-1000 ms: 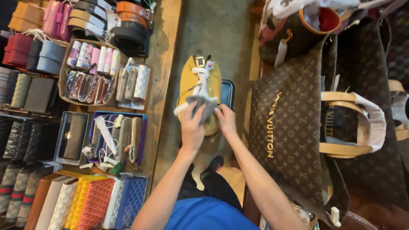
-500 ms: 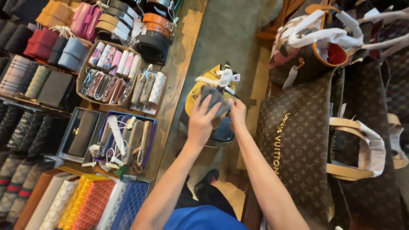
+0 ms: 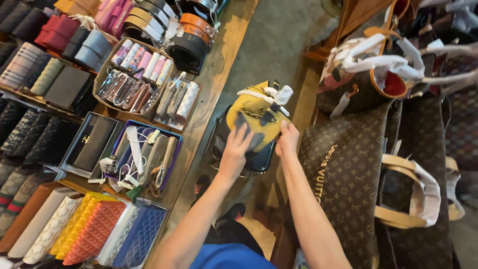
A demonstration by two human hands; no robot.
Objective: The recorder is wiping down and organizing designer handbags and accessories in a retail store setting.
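Yellow handbag (image 3: 259, 117): oval, white-wrapped handles; right hand (image 3: 288, 140) grip clasps edge, left hand (image 3: 238, 145) presses grey cloth (image 3: 247, 130).

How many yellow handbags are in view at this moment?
1. The yellow handbag sits between the left hand, which presses a grey cloth on it, and the right hand at its edge. Others may be hidden among the brown patterned bags to the right.
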